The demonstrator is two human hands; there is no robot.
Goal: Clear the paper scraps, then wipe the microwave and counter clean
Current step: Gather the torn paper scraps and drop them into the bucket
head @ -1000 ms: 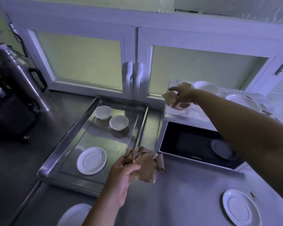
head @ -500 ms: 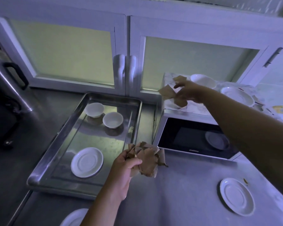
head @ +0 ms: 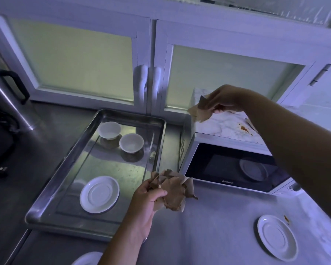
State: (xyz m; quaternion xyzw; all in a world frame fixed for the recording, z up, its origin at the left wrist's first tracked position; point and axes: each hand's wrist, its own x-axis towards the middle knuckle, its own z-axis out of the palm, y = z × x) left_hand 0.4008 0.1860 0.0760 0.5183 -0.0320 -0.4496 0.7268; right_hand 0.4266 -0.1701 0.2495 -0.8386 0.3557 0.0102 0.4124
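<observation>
1. Two hands hold paper: the left hand grips a crumpled wad above the counter.
2. Right hand pinches brown scraps over the microwave; a loose pinch could drop them.

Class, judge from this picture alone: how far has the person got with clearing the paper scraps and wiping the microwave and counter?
Done: the left hand grips a wad of paper scraps already gathered. In hand: the right hand holds more scraps above the microwave top. Left: brown stains on that top, a speck on the counter beside a saucer; no cloth is in view, so wiping seems unstarted.
</observation>
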